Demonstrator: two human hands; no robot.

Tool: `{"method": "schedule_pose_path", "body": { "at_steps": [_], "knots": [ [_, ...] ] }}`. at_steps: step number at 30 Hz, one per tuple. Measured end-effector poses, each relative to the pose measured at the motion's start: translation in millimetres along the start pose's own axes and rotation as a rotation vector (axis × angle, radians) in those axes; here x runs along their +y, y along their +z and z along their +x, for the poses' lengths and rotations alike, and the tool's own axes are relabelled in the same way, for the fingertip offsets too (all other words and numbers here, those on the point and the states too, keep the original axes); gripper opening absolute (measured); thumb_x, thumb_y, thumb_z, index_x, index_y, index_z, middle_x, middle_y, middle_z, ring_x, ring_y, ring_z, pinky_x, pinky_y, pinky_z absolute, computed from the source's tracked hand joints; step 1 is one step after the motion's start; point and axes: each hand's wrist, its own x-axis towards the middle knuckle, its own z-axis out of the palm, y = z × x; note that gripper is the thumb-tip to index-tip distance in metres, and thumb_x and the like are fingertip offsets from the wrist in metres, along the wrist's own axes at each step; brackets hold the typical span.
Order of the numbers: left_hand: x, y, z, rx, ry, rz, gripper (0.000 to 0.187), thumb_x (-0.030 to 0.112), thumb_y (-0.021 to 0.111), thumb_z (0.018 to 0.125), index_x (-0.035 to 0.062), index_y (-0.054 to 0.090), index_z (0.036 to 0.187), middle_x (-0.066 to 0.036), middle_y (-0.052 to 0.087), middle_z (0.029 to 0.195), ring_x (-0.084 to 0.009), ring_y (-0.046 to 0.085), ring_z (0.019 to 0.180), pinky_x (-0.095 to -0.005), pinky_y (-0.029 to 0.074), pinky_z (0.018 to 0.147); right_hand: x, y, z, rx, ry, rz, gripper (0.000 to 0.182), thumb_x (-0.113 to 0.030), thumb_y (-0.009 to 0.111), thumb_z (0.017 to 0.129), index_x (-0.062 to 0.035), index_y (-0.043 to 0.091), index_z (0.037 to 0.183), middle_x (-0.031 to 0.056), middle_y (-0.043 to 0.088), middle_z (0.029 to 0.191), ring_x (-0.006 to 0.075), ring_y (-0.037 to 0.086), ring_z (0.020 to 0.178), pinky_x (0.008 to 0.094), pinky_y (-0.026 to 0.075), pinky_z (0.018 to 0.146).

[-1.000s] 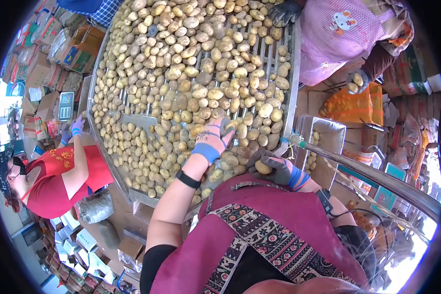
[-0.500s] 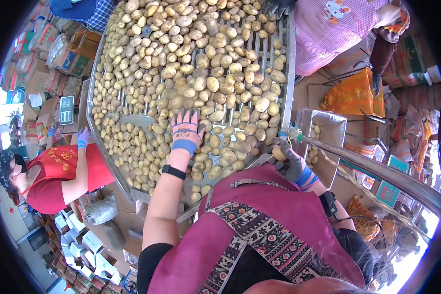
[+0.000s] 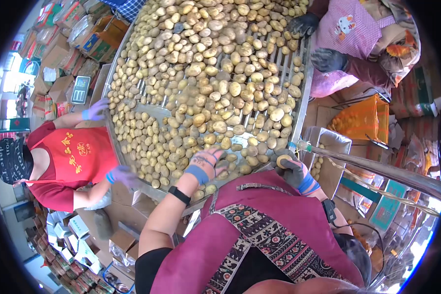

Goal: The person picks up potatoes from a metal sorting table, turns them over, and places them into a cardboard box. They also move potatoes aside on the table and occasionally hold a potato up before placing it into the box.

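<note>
Loose potatoes (image 3: pixel 201 88) cover a slatted metal sorting table (image 3: pixel 149 109) in front of me. My left hand (image 3: pixel 207 164), in a pink and grey glove, rests on potatoes by the table's near edge, fingers apart and slightly blurred. No potato shows in its grip. At the near right corner, my right hand (image 3: pixel 295 172), gloved in grey and pink, is closed around a single potato (image 3: pixel 282 160) close to my apron. Some of its fingers are hidden beneath the potato.
A person in a red apron (image 3: pixel 81 154) stands on the left; another in a pink checked apron (image 3: pixel 340 39) is at the far right. An open carton (image 3: pixel 335 142) holds potatoes beside a metal pole (image 3: pixel 377 169). An orange mesh bag (image 3: pixel 365 120) lies behind.
My left hand has drawn back toward me and right across the potatoes. My right hand still holds a potato, now turned more into view. The camera view has shifted.
</note>
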Motion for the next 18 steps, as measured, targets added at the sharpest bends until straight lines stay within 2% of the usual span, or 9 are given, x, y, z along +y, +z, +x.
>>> {"method": "schedule_pose_path", "body": {
  "at_steps": [4, 6, 8, 10, 11, 13, 16, 17, 18],
  "knots": [
    [1.4, -33.6, 44.2, 0.326, -0.096, -0.161, 0.048, 0.035, 0.060, 0.087, 0.0109, 0.053, 0.128, -0.013, 0.056, 0.130, -0.0320, 0.050, 0.123, -0.0417, 0.041, 0.100, 5.2, 10.8, 5.3, -0.055, 0.046, 0.000, 0.031, -0.025, 0.059, 0.091, -0.0058, 0.058, 0.115, 0.0069, 0.063, 0.097, 0.0152, 0.059, 0.083, 0.0254, 0.047, 0.072],
    [-4.7, -21.4, 80.7, 0.314, -0.141, -0.009, 0.046, 0.031, 0.060, 0.087, 0.0103, 0.054, 0.128, -0.014, 0.054, 0.132, -0.0312, 0.051, 0.122, -0.0412, 0.041, 0.103, 0.3, 19.1, 8.9, -0.097, 0.055, -0.084, 0.029, -0.028, 0.056, 0.094, -0.0048, 0.058, 0.111, 0.0070, 0.062, 0.093, 0.0144, 0.057, 0.077, 0.0247, 0.047, 0.067],
    [0.2, -16.0, 95.7, 0.091, -0.240, 0.207, 0.050, 0.026, 0.056, 0.087, 0.0140, 0.048, 0.135, -0.010, 0.045, 0.143, -0.0306, 0.045, 0.129, -0.0423, 0.039, 0.103, -4.9, 29.2, 9.8, -0.102, 0.088, -0.071, 0.029, -0.031, 0.052, 0.096, -0.0042, 0.058, 0.105, 0.0073, 0.061, 0.089, 0.0139, 0.057, 0.073, 0.0243, 0.047, 0.063],
    [-5.6, 5.3, 96.9, 0.099, -0.217, 0.345, 0.055, 0.028, 0.058, 0.085, 0.0146, 0.046, 0.136, -0.009, 0.043, 0.145, -0.0323, 0.044, 0.129, -0.0419, 0.040, 0.103, -10.6, 30.6, 11.6, -0.121, 0.091, -0.096, 0.031, -0.034, 0.049, 0.097, -0.0041, 0.058, 0.100, 0.0077, 0.061, 0.087, 0.0139, 0.057, 0.069, 0.0240, 0.047, 0.062],
    [-6.5, 10.2, 94.6, 0.112, -0.224, 0.338, 0.055, 0.028, 0.058, 0.085, 0.0146, 0.046, 0.136, -0.009, 0.043, 0.145, -0.0323, 0.044, 0.129, -0.0419, 0.040, 0.103, -16.0, 33.1, 11.7, -0.160, 0.078, -0.009, 0.031, -0.034, 0.048, 0.098, -0.0040, 0.058, 0.100, 0.0083, 0.061, 0.086, 0.0138, 0.056, 0.068, 0.0236, 0.047, 0.062],
    [3.4, -7.4, 76.4, -0.173, -0.289, 0.195, 0.060, 0.034, 0.061, 0.083, 0.0148, 0.045, 0.137, -0.010, 0.043, 0.145, -0.0352, 0.045, 0.128, -0.0418, 0.040, 0.103, -16.2, 22.1, 15.0, -0.263, 0.072, 0.075, 0.033, -0.032, 0.043, 0.100, -0.0022, 0.056, 0.103, 0.0101, 0.061, 0.084, 0.0146, 0.057, 0.068, 0.0226, 0.048, 0.061],
    [-2.7, -8.6, 60.8, -0.186, -0.299, 0.119, 0.063, 0.040, 0.064, 0.082, 0.0145, 0.046, 0.137, -0.012, 0.044, 0.143, -0.0327, 0.048, 0.126, -0.0419, 0.040, 0.102, 3.0, 2.2, 22.0, -0.055, -0.146, -0.181, 0.029, -0.026, 0.042, 0.102, -0.0004, 0.054, 0.110, 0.0105, 0.062, 0.088, 0.0156, 0.059, 0.069, 0.0246, 0.048, 0.060],
    [-18.9, 13.3, 61.6, -0.090, -0.230, 0.108, 0.066, 0.044, 0.067, 0.081, 0.0134, 0.046, 0.136, -0.014, 0.046, 0.140, -0.0311, 0.052, 0.122, -0.0414, 0.043, 0.100, 3.7, -9.9, 31.4, -0.236, 0.013, 0.141, 0.027, -0.020, 0.045, 0.101, -0.0003, 0.050, 0.119, 0.0112, 0.062, 0.098, 0.0193, 0.063, 0.082, 0.0298, 0.054, 0.070],
    [-17.2, 3.8, 59.6, -0.096, -0.241, 0.101, 0.066, 0.044, 0.067, 0.081, 0.0134, 0.046, 0.136, -0.014, 0.046, 0.140, -0.0311, 0.052, 0.122, -0.0414, 0.043, 0.100, 2.6, -0.7, 32.7, -0.238, 0.026, 0.142, 0.027, -0.020, 0.045, 0.101, -0.0003, 0.050, 0.119, 0.0112, 0.062, 0.098, 0.0193, 0.063, 0.082, 0.0298, 0.054, 0.070]
  ]
}}
